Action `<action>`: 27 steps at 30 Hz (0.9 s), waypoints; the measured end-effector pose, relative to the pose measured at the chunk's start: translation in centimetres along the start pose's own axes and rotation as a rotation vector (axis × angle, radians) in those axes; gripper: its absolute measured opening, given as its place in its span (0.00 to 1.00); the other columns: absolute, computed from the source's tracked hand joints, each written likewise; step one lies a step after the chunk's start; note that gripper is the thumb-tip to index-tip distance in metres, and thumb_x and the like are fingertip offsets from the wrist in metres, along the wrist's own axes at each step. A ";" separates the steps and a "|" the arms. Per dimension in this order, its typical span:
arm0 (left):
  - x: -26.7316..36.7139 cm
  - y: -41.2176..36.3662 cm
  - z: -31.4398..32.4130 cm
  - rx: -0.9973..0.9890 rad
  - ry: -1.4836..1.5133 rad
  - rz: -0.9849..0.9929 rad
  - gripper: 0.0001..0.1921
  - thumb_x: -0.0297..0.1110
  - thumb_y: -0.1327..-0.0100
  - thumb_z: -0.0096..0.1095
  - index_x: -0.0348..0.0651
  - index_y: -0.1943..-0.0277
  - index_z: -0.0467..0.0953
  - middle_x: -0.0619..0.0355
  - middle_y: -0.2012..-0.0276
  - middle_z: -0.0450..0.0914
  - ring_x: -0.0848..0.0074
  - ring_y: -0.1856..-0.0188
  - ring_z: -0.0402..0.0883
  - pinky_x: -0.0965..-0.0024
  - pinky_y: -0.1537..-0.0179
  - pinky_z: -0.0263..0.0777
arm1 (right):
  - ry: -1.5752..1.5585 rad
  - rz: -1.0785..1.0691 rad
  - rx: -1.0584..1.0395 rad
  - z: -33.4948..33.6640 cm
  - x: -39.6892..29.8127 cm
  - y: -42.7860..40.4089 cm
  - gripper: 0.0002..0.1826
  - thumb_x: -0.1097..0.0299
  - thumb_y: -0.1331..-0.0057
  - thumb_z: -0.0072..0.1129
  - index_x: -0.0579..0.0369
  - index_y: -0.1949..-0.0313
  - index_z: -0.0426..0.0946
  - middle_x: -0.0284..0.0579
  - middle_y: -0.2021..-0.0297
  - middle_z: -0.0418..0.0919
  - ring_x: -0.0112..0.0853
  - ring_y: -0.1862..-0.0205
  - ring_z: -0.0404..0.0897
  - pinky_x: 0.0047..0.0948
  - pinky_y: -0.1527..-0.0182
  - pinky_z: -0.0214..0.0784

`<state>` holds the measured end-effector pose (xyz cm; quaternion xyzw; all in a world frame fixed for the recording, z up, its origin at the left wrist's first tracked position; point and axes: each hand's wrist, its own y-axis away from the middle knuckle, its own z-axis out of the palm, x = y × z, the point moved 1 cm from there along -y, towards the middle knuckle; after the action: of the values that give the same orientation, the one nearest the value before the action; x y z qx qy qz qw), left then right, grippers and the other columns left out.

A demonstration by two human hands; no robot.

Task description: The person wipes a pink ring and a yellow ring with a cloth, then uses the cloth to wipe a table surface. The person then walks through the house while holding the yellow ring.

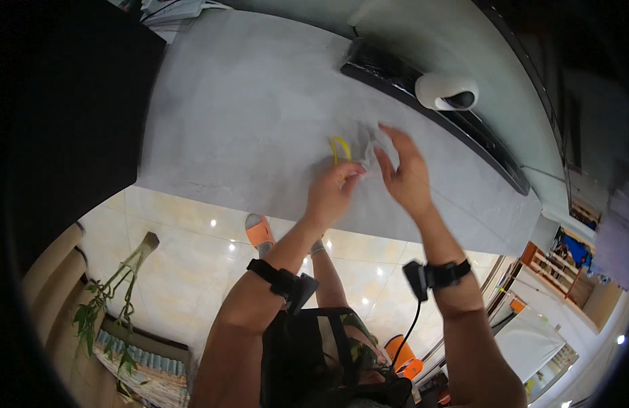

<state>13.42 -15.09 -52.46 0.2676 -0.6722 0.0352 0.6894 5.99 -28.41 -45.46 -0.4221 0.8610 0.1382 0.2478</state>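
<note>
My left hand (pixel 329 194) pinches the edge of a piece of thin clear plastic (pixel 368 153) between thumb and fingertips, above a grey tabletop (pixel 233 112). A thin yellow loop (pixel 345 144) sticks up behind the same hand. Its lower end is hidden by the fingers, so I cannot tell whether it is gripped or just lies there. My right hand (pixel 407 171) is beside the plastic, with thumb and fingers spread apart and slightly blurred. Nothing shows clearly in its grasp. Each forearm wears a black strap with a small device.
Along the wall lies a long black bar (pixel 386 69), with a white rounded camera (pixel 446 92) at it. A large black panel (pixel 80 102) borders the table's left end. Below are a tiled floor (pixel 192 224), a leafy plant (pixel 128 285) and an orange slipper (pixel 258 232) on a foot.
</note>
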 end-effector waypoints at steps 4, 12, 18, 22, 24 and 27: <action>1.6 -1.2 -0.2 -0.044 0.030 -0.057 0.14 0.27 0.38 0.59 0.43 0.49 0.71 0.61 0.62 0.77 0.80 0.62 0.74 0.75 0.58 0.69 | -0.608 0.389 0.042 4.7 1.6 7.4 0.24 0.73 0.39 0.57 0.57 0.43 0.66 0.50 0.54 0.75 0.34 0.51 0.75 0.29 0.59 0.72; 3.4 1.3 -5.1 -0.070 -0.014 -0.198 0.17 0.30 0.34 0.53 0.44 0.43 0.67 0.58 0.49 0.75 0.81 0.55 0.73 0.76 0.54 0.67 | -0.062 0.386 0.379 3.4 0.3 2.5 0.20 0.80 0.44 0.54 0.56 0.50 0.75 0.49 0.52 0.75 0.38 0.50 0.74 0.33 0.53 0.71; 3.5 3.6 -5.9 -0.056 -0.065 -0.145 0.14 0.27 0.32 0.47 0.41 0.44 0.69 0.61 0.49 0.75 0.84 0.56 0.71 0.79 0.55 0.66 | 0.079 -0.111 0.255 9.1 1.7 -2.0 0.27 0.80 0.48 0.50 0.61 0.45 0.68 0.48 0.39 0.64 0.39 0.36 0.60 0.33 0.33 0.52; 4.2 3.4 -5.3 0.007 -0.033 -0.175 0.13 0.28 0.31 0.46 0.40 0.46 0.70 0.62 0.51 0.76 0.85 0.60 0.70 0.79 0.57 0.66 | 0.138 -0.184 0.268 7.8 6.1 -2.7 0.28 0.78 0.45 0.47 0.61 0.41 0.64 0.48 0.37 0.61 0.39 0.34 0.57 0.35 0.32 0.49; 4.6 3.8 -5.1 0.046 -0.057 -0.187 0.13 0.28 0.31 0.46 0.40 0.46 0.70 0.62 0.52 0.76 0.85 0.61 0.69 0.79 0.57 0.66 | 0.057 -0.021 0.305 5.9 9.1 -0.8 0.29 0.83 0.44 0.42 0.59 0.41 0.63 0.52 0.38 0.62 0.42 0.35 0.59 0.36 0.33 0.51; 5.1 5.1 -4.9 0.097 -0.073 -0.244 0.13 0.28 0.31 0.45 0.41 0.45 0.70 0.62 0.52 0.76 0.85 0.61 0.69 0.80 0.57 0.65 | 0.242 0.189 0.353 2.9 16.5 5.7 0.28 0.81 0.41 0.41 0.57 0.38 0.61 0.52 0.38 0.62 0.45 0.35 0.58 0.38 0.32 0.48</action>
<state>16.25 -10.32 -45.80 0.3817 -0.6567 -0.0263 0.6499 -6.22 -34.54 -56.71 -0.3032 0.9310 -0.0435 0.1988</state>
